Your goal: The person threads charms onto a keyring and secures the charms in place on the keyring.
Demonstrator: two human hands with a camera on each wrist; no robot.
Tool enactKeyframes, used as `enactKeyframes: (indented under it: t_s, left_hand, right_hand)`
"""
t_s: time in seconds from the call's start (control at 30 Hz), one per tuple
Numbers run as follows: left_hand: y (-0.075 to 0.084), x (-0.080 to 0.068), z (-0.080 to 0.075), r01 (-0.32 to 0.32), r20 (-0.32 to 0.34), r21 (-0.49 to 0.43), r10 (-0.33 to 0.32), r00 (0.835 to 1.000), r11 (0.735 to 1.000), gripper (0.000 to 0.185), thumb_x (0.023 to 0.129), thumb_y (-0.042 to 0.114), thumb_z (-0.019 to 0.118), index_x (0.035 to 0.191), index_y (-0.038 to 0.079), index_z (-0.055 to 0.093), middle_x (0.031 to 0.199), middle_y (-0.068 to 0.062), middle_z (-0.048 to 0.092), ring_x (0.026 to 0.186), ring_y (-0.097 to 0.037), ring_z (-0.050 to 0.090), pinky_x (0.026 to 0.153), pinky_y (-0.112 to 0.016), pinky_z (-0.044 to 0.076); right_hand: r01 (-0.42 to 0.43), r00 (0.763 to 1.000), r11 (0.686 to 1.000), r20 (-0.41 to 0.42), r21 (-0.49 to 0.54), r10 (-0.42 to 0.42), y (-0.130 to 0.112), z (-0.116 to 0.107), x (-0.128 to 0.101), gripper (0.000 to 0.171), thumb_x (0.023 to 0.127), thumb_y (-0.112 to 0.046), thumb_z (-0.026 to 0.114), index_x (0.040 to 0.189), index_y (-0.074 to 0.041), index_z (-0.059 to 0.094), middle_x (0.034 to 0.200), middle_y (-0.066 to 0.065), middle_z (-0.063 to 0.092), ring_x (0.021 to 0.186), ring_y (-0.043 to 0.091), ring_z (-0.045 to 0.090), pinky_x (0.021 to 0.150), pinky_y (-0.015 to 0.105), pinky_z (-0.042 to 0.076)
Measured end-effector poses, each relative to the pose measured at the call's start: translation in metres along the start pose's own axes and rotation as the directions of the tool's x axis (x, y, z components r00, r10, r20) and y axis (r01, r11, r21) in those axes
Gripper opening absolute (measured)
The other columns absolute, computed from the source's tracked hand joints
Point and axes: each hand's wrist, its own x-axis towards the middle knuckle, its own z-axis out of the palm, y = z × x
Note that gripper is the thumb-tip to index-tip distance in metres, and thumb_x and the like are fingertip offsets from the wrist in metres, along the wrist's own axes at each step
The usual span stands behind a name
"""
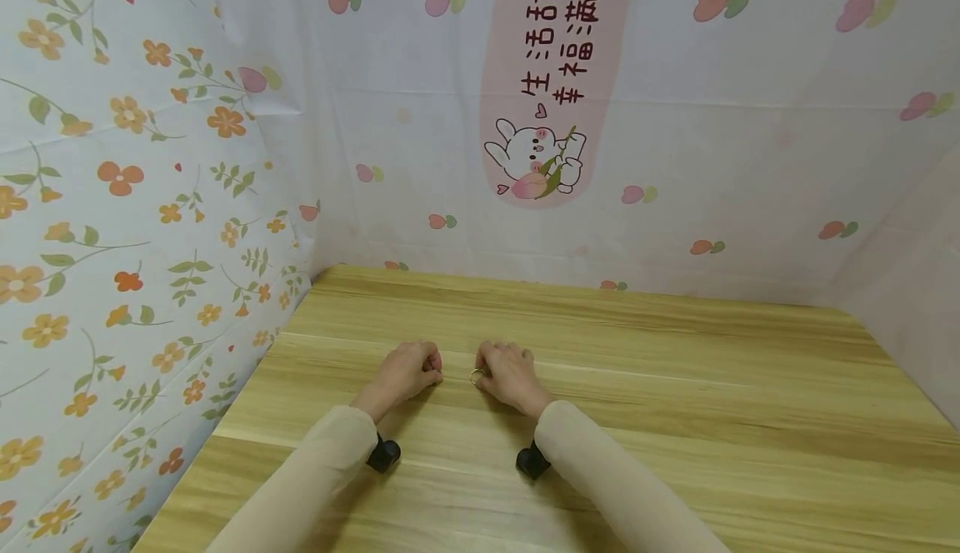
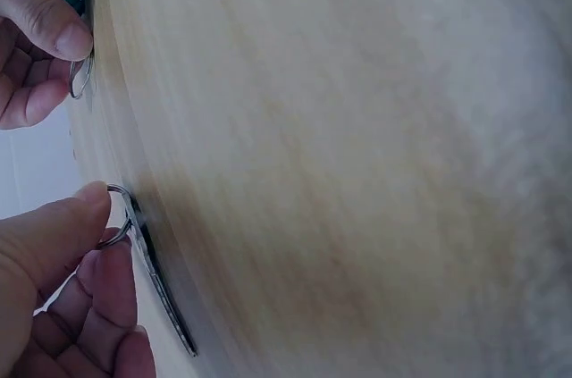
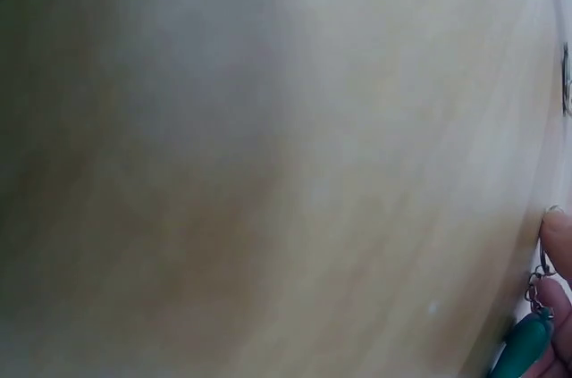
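Observation:
Over the middle of the table (image 1: 465, 486), my left hand (image 1: 405, 374) pinches a small metal ring (image 2: 117, 189) between thumb and fingers. From that ring a thin, flat metal piece (image 2: 161, 284), perhaps a key, slants down to the tabletop in the left wrist view. Just to the right, my right hand (image 1: 512, 376) pinches a round key ring (image 1: 475, 372). A short chain (image 3: 534, 293) links this ring to a green teardrop-shaped charm (image 3: 525, 347). The two hands are a small gap apart, and the ring and the metal piece do not touch.
A white cloth with tulips and a rabbit print (image 1: 540, 161) hangs behind the table. Another cloth with orange flowers (image 1: 120, 178) hangs along the left side. Black wrist cameras (image 1: 384, 455) sit under both cream sleeves (image 1: 622, 474).

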Motion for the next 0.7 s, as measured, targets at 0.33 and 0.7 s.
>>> enactKeyframes:
  t_s: [0.33,0.7]
  left_hand:
    - [0.0001,-0.0056,-0.0009,-0.041,-0.100,-0.051,0.036,0.994,0.998,0.014,0.079,0.009,0.075,0.070,0.012,0.064,0.066,0.005,0.063,0.061,-0.005,0.052,0.061,-0.024,0.044]
    - [0.0064,-0.0104,-0.0013,0.037,-0.111,-0.281,-0.070,0.991,0.959,0.005,0.082,0.007,0.072,0.077,0.007,0.070,0.068,0.001,0.066,0.059,-0.006,0.056,0.053,-0.019,0.044]
  right_hand:
    - [0.079,0.996,0.993,-0.056,0.090,-0.075,0.0018,0.0047,-0.0021,0.023,0.079,-0.004,0.073,0.087,-0.010,0.053,0.073,-0.002,0.054,0.072,0.018,0.045,0.075,0.039,0.033]
    - [0.107,0.987,0.974,-0.136,0.198,-0.081,0.0022,0.0059,-0.0067,0.012,0.083,0.003,0.065,0.092,-0.002,0.061,0.075,0.002,0.059,0.066,0.011,0.047,0.064,0.025,0.041]
